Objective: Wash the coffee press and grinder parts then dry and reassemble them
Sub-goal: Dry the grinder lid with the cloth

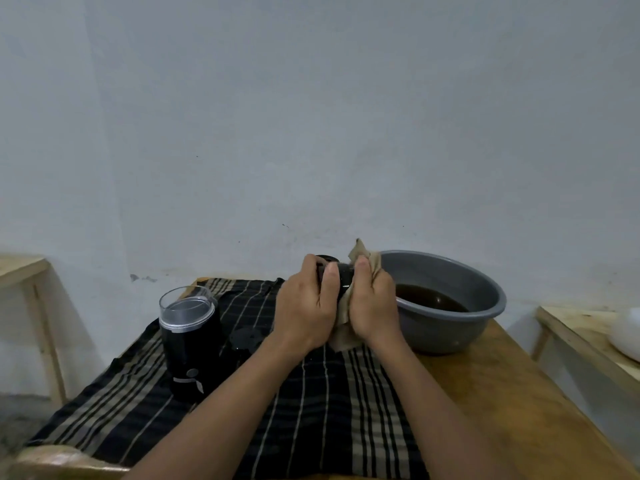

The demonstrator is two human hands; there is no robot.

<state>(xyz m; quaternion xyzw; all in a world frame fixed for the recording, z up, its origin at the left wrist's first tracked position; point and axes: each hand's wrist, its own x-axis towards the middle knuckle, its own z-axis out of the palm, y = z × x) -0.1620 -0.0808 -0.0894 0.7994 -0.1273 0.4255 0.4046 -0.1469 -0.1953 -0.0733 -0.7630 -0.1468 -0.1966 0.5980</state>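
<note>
Two hands are up over the table (502,393). The left hand (304,306) grips one black part (343,271). The right hand (372,306) squeezes one tan rag (367,252) against it. One grinder (190,344) and one black lid (247,337) sit on one striped cloth (311,410). One grey bowl (485,306) holds brown water.

Two hands: one left hand (304,306), one right hand (372,303). One black cylindrical part (341,273) in the hands. Two cloths: one tan rag (343,318) and one dark checked cloth (329,410). One black grinder (190,355), with one clear lid (187,311) on top. One small round black part (247,339) beside it. One grey basin (467,327), with one pool of brown liquid (429,297). One wooden bench (502,393). Two pale wooden stands at the edges: one left stand (24,268), one right stand (581,327). One white object (628,336), cut off by the frame.
</note>
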